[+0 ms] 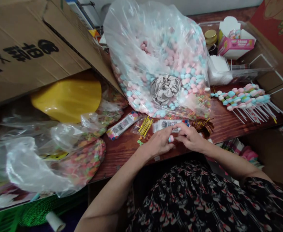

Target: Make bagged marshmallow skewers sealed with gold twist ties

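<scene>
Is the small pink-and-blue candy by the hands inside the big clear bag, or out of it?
Out: the candy shows beside the left hand's fingers, above the table, apart from the clear bag.

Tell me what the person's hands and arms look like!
The left hand and right hand are bare, with no gloves. No watch or bracelet shows. The right sleeve is black with a red and whitish flowery print.
</scene>
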Action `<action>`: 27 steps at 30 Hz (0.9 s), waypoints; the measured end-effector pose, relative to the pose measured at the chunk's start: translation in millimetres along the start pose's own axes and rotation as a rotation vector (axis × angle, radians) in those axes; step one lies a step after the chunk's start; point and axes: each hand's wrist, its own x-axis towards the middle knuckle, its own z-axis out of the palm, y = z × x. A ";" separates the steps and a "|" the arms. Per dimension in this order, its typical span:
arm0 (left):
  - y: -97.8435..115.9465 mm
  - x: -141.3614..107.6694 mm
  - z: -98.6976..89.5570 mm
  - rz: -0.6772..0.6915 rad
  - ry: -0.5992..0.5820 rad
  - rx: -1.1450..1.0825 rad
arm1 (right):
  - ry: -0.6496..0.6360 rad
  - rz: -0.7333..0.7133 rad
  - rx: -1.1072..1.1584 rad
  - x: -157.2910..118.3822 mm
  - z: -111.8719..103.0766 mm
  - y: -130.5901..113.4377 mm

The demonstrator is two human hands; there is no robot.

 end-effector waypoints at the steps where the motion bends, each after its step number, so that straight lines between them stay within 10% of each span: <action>1: -1.5 -2.2 -5.8 -0.002 0.017 0.029 | 0.021 -0.010 0.009 -0.1 -0.9 2.5; 10: -11.5 -8.4 -20.0 -0.144 -0.039 0.023 | 0.322 -0.699 -0.516 -3.9 -12.7 14.1; 20: -11.1 -1.0 1.7 -0.007 0.296 0.483 | 0.044 0.189 0.461 1.2 -6.1 6.8; 23: -12.4 -0.4 3.1 -0.031 0.298 0.419 | 0.086 0.172 0.443 -0.1 -0.1 10.6; 27: -11.7 -0.9 9.4 -0.167 0.270 0.203 | 0.254 -0.205 -0.097 -3.8 3.3 17.2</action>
